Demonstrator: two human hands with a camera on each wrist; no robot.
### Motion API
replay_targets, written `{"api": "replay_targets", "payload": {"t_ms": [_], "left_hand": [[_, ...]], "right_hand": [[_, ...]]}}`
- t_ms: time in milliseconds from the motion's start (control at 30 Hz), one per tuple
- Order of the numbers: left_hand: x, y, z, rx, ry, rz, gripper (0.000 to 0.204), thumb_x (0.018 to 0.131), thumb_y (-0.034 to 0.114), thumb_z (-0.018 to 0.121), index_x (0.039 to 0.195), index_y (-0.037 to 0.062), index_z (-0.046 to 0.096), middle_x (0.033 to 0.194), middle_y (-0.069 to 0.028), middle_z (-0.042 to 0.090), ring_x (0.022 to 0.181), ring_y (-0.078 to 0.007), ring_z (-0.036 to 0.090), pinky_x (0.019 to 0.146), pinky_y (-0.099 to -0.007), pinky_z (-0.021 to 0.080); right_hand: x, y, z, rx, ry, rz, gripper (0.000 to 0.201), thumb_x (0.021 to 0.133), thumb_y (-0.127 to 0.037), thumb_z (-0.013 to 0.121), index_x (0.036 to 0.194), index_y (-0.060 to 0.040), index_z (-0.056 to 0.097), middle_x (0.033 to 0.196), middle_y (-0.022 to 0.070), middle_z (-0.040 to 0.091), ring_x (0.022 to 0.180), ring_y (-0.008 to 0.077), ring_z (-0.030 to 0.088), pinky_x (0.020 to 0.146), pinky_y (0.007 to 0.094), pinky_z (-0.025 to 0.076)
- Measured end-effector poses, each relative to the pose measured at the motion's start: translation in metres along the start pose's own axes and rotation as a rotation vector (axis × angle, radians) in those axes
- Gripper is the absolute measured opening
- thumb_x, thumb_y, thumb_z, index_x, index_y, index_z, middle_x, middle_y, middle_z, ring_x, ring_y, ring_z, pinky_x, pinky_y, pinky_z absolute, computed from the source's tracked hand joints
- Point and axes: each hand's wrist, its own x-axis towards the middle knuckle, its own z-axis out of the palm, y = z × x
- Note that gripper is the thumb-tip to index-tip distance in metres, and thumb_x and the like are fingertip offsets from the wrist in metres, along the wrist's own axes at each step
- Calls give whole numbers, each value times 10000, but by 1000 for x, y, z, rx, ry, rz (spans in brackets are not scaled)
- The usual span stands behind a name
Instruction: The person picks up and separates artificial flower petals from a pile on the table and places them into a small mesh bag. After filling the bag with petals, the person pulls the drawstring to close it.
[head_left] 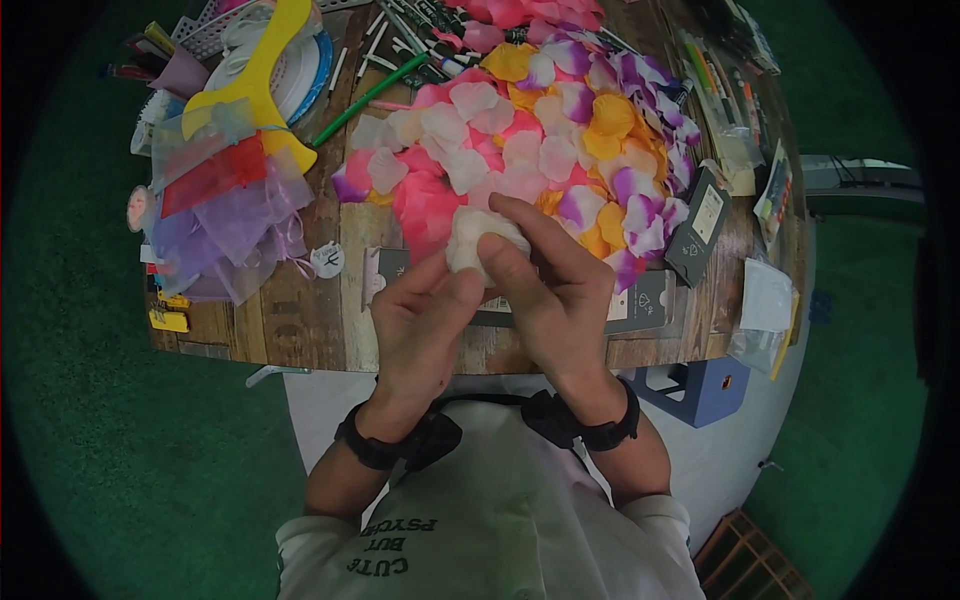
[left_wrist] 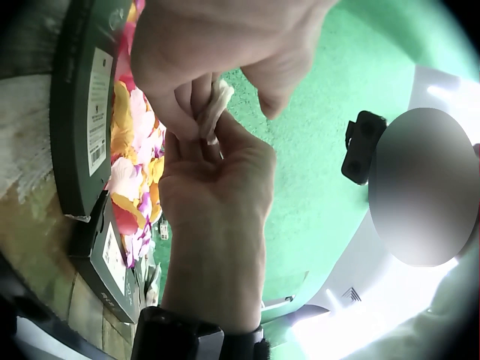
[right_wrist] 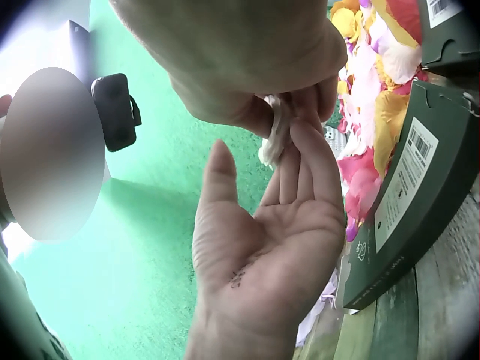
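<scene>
Reaching up from the bottom of the head view, past a pale shirt [head_left: 490, 490] with dark lettering, both arms wear black wrist straps [head_left: 375, 440]. Just left of the frame's middle, the left hand [head_left: 425, 315] holds a white petal bundle [head_left: 474, 236] with its fingers curled against it; in both wrist views its thumb stands away from the bundle. From the right side, the right hand [head_left: 560, 305] pinches the same bundle, its thumb pressed on the near face. The bundle sits between the two hands, lifted in front of the petal pile's near edge; how many layers it has cannot be told.

Partly covered by the hands, a long dark box [head_left: 650, 308] lies along the near edge of the wooden worktop [head_left: 310, 325], with a second dark box [head_left: 697, 228] right of centre, beside the pile. At the lower left of the worktop lie yellow clips [head_left: 170, 320], and a round white tag [head_left: 328, 260] lies further in. Across the middle and upper centre spreads the petal pile [head_left: 530, 155], pink, white, orange and purple-edged.

On the left, sheer purple bags [head_left: 235, 240] lie with a red bag [head_left: 213, 172] among them, near a forked yellow piece [head_left: 275, 45]. A green stick [head_left: 372, 100] slants toward dark markers [head_left: 440, 15] at the top of the frame, and a blue-rimmed plate [head_left: 322, 75] shows at upper left.
</scene>
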Motion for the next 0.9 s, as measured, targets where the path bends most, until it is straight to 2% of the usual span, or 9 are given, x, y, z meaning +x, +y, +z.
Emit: {"api": "replay_targets", "payload": {"t_ms": [167, 367, 433, 467, 533, 567, 633, 733, 900], "left_hand": [[0, 1, -2, 138, 54, -54, 300, 895, 75, 546, 1159, -66, 531, 1071, -110, 608, 953, -139, 590, 866, -291, 486], [2, 1, -16, 35, 122, -37, 251, 884, 65, 556, 1098, -64, 575, 1039, -115, 621, 923, -145, 603, 832, -300, 507], [3, 3, -18, 59, 220, 1, 265, 880, 78, 550, 1090, -82, 563, 1020, -142, 628, 899, -208, 635, 815, -326, 519], [4, 3, -20, 58, 221, 2, 265, 880, 78, 550, 1090, -82, 563, 1020, -142, 628, 899, -208, 635, 815, -326, 519], [4, 4, -25, 73, 238, 9, 275, 876, 97, 560, 1084, -83, 564, 1009, -150, 630, 896, -222, 638, 800, -322, 524], [4, 5, -26, 72, 238, 8, 275, 876, 97, 560, 1084, -83, 564, 1009, -150, 630, 896, -222, 638, 800, -322, 524], [4, 8, -27, 25, 228, -15, 228, 875, 57, 564, 1058, -76, 588, 1010, -134, 628, 907, -179, 620, 814, -316, 519], [3, 7, -32, 11, 238, 2, 222, 870, 59, 571, 1043, -78, 591, 997, -133, 630, 894, -180, 623, 811, -321, 521], [2, 10, -31, 0, 262, 21, 209, 864, 60, 582, 1023, -74, 599, 982, -132, 633, 874, -179, 627, 803, -327, 527]], "right_hand": [[-1, 11, 0, -106, 18, -112, 308, 843, -17, 603, 1147, 26, 567, 945, 66, 625, 828, 85, 567, 737, 217, 471], [11, 2, 0, -88, -87, -6, 308, 840, -40, 621, 1138, 23, 576, 957, 68, 638, 835, 75, 571, 716, 215, 475], [23, 1, 2, -350, 44, -238, 284, 810, -61, 644, 1077, 25, 602, 933, 93, 656, 797, 131, 619, 699, 230, 485], [32, 0, 3, -351, 43, -239, 284, 810, -61, 644, 1077, 25, 602, 933, 93, 656, 797, 131, 619, 699, 230, 485], [53, -4, 3, -777, 25, -377, 239, 739, -69, 654, 961, 17, 634, 926, 119, 648, 817, 239, 627, 771, 325, 485], [65, 2, 5, -778, 26, -377, 239, 739, -69, 654, 961, 17, 634, 926, 119, 648, 817, 239, 627, 771, 325, 485], [88, 17, 10, -1007, 94, -780, 208, 674, -96, 640, 860, -5, 648, 954, 125, 626, 928, 312, 577, 876, 437, 419], [102, 21, 19, -1138, 41, -740, 179, 664, -110, 625, 814, -18, 656, 1009, 123, 611, 1043, 292, 528, 948, 483, 332], [110, 31, 27, -1099, 44, -741, 123, 655, -96, 611, 715, 1, 657, 989, 130, 596, 1068, 283, 503, 946, 483, 308]]}}
